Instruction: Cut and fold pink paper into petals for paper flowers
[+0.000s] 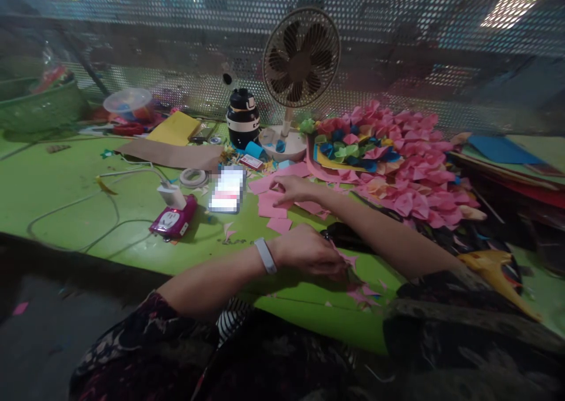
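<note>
Pink paper pieces [270, 211] are touched by the right hand [291, 190] on the green table [136, 236].
The thumb and the forefinger of the right hand are kept apart over the pieces, which are spread to the right of the lit phone [227, 190]. The left hand [315, 254] is placed nearer, its fingers curled above small pink scraps [364, 295]; whether something is gripped there cannot be told. At far right, many pink paper flowers [410, 159] are heaped.
</note>
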Available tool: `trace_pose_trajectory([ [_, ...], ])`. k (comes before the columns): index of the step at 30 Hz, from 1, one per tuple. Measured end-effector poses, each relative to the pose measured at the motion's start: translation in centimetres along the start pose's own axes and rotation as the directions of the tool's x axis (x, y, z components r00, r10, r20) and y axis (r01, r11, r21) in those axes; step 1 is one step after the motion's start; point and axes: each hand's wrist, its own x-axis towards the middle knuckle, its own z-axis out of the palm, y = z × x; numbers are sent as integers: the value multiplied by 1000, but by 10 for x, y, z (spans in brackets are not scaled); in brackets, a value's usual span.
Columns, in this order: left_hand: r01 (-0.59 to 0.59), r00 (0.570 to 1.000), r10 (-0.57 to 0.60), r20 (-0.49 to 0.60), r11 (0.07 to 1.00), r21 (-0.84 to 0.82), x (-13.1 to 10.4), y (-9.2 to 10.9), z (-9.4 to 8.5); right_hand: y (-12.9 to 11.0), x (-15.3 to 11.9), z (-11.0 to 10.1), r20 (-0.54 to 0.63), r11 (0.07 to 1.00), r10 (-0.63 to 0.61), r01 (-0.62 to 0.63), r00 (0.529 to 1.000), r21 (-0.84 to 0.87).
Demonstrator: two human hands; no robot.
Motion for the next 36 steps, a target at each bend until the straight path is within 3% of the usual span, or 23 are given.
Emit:
trace_pose_trajectory([
  [5, 13, 999, -14, -33, 1000, -15, 1, -3, -1, 11, -4, -3, -139, 987, 9, 14, 990, 159],
  [8, 141, 971, -139, -196, 990, -1, 4, -3, -11, 22, -14, -10, -258, 927, -3, 100, 966, 362],
  [10, 220, 878, -225, -424, 974, -61, 6, -3, -22, 29, -27, -17, -350, 864, 7, 170, 937, 473],
  [12, 243, 714, -306, -630, 952, -187, 8, -5, -32, 33, -47, -23, -426, 812, -7, 254, 905, 526],
  [14, 255, 518, -495, -697, 868, -427, 8, -12, -37, 32, -69, -25, -510, 793, -24, 327, 860, 514],
  [15, 230, 468, -608, -642, 785, -575, 8, -16, -37, 29, -81, -24, -527, 791, -33, 345, 849, 506],
  [16, 188, 462, -706, -537, 669, -719, 8, -20, -37, 26, -91, -21, -537, 794, -40, 353, 843, 495],
  [18, 188, 551, -804, -224, 381, -905, 8, -27, -34, 18, -108, -13, -557, 816, -53, 357, 829, 454],
  [21, 114, 513, -856, -62, 139, -984, 9, -29, -30, 6, -124, 0, -649, 876, -57, 349, 758, 331],
  [23, 84, 484, -874, -32, 82, -993, 9, -26, -30, 3, -132, 5, -703, 904, -53, 333, 709, 268],
  [25, 111, 494, -869, 3, 60, -992, 9, -23, -32, 2, -139, 6, -733, 921, -62, 321, 678, 219],
  [28, 111, 478, -878, 13, 46, -993, 8, -23, -34, 5, -152, 5, -757, 947, -172, 318, 631, 50],
  [32, -9, 424, -905, 39, -47, -999, 9, -25, -33, 11, -161, 10, -677, 923, -381, 297, 630, -243],
  [36, -65, 418, -905, 79, -116, -991, 13, -17, -34, 17, -158, 20, -667, 905, -423, 255, 613, -340],
])
